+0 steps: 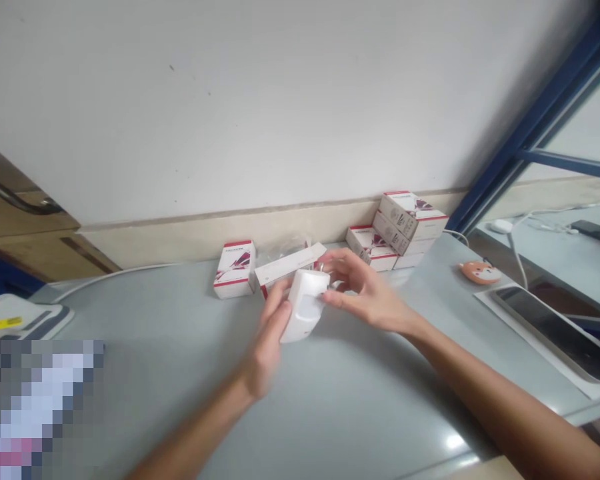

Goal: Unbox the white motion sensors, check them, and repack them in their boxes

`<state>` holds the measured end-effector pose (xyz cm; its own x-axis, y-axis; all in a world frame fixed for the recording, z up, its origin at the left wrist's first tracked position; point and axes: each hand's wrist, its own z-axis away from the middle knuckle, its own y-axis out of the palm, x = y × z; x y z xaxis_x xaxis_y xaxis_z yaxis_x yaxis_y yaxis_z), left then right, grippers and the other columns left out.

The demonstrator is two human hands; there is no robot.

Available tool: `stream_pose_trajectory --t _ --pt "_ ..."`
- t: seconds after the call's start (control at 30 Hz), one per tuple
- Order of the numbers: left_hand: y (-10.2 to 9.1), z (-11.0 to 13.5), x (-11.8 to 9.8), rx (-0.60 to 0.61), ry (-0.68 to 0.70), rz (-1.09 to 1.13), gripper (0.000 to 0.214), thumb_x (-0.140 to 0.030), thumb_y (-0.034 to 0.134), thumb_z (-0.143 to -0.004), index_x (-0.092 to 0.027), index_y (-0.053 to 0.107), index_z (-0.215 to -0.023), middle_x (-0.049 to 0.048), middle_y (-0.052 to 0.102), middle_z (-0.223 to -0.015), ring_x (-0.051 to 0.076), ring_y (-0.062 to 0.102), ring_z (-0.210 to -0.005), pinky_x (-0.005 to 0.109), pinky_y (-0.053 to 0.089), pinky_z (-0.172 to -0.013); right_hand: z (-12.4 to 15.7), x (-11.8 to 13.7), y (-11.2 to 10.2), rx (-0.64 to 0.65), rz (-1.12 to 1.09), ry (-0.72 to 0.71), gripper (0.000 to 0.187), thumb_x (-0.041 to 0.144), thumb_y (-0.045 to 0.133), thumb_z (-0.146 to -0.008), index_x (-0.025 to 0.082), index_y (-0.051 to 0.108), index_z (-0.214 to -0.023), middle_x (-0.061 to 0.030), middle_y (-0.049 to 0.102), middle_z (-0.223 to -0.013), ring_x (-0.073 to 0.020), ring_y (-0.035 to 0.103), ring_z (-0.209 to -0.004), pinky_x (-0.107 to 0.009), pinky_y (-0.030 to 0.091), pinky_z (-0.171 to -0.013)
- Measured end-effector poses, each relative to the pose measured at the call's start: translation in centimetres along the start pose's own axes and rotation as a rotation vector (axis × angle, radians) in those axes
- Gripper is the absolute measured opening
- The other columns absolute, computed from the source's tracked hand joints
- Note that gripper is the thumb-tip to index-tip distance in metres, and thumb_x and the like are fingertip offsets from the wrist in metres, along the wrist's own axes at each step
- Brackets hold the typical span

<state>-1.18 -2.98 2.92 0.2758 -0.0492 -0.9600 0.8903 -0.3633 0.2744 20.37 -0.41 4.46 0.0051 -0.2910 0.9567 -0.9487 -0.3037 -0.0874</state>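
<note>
A white motion detector with a curved sensing window is held tilted above the table. My left hand is closed around its left side, thumb toward the front. At its upper right edge, my right hand has thumb and fingers bent in against the casing. A small shiny bit shows near those fingertips, too small to make out. Just behind the detector lies a white and red box, partly hidden by it and my left fingers. Another white and red box stands to its left.
Several similar boxes are stacked by the wall at right. Farther right are an orange animal-faced item and a dark-screened device on a white sheet. A blue frame rises there. At left sits a white appliance.
</note>
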Motion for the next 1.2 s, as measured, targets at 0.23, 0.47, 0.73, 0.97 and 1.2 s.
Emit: stream_pose_trajectory --t 0.23,0.47,0.73,0.97,1.2 --pt "-1.1 -0.4 -1.1 -0.021 0.303 -0.665 0.041 -0.037 0.043 -0.109 -0.03 0.059 -0.146 0.0075 0.061 -0.15 0.03 0.051 -0.143 0.042 0.037 -0.121 0.1 0.9 -1.1 -0.056 0.072 0.026 0.057 0.045 0.086 -0.085 0.03 0.067 -0.137 -0.008 0.071 -0.127 -0.0253 0.069 -0.107 -0.042 0.06 -0.092" --pt "-6.2 -3.1 0.3 -0.209 0.497 -1.491 0.051 -0.039 0.059 -0.101 -0.032 0.056 -0.151 0.0125 0.049 -0.161 0.04 0.037 -0.154 0.062 0.027 -0.126 -1.1 -0.7 -5.1 -0.721 0.36 -0.165 0.035 0.045 0.083 -0.086 0.028 0.072 -0.115 -0.0057 0.071 -0.111 -0.0216 0.07 -0.088 -0.034 0.06 -0.071" --pt "-6.6 -3.3 0.4 -0.214 0.491 -1.567 0.049 -0.038 0.058 -0.1 -0.031 0.056 -0.149 0.0144 0.051 -0.157 0.039 0.046 -0.147 0.06 0.035 -0.121 -1.1 -1.9 -4.9 -0.73 0.52 -0.169 0.033 0.039 0.079 -0.088 0.029 0.074 -0.119 -0.0074 0.069 -0.118 -0.0223 0.069 -0.092 -0.04 0.064 -0.079" --pt "-6.0 -3.3 -2.3 -0.209 0.399 -1.312 0.038 -0.037 0.05 -0.103 -0.027 0.061 -0.138 0.01 0.062 -0.145 0.033 0.056 -0.135 0.049 0.04 -0.117 -0.6 -0.2 -3.9 -0.744 0.657 -0.356 0.034 0.042 0.076 -0.093 0.033 0.072 -0.125 -0.0078 0.062 -0.113 -0.0252 0.064 -0.101 -0.042 0.066 -0.084" --pt "-7.3 -11.9 -6.6 -0.107 0.114 -1.202 0.043 -0.044 0.073 -0.086 -0.023 0.071 -0.123 0.0122 0.072 -0.13 0.03 0.067 -0.115 0.04 0.05 -0.102 -1.0 -1.2 -4.7 -0.83 0.451 -0.327 0.04 0.046 0.081 -0.087 0.03 0.07 -0.122 -0.0056 0.067 -0.114 -0.0219 0.066 -0.094 -0.038 0.061 -0.08"
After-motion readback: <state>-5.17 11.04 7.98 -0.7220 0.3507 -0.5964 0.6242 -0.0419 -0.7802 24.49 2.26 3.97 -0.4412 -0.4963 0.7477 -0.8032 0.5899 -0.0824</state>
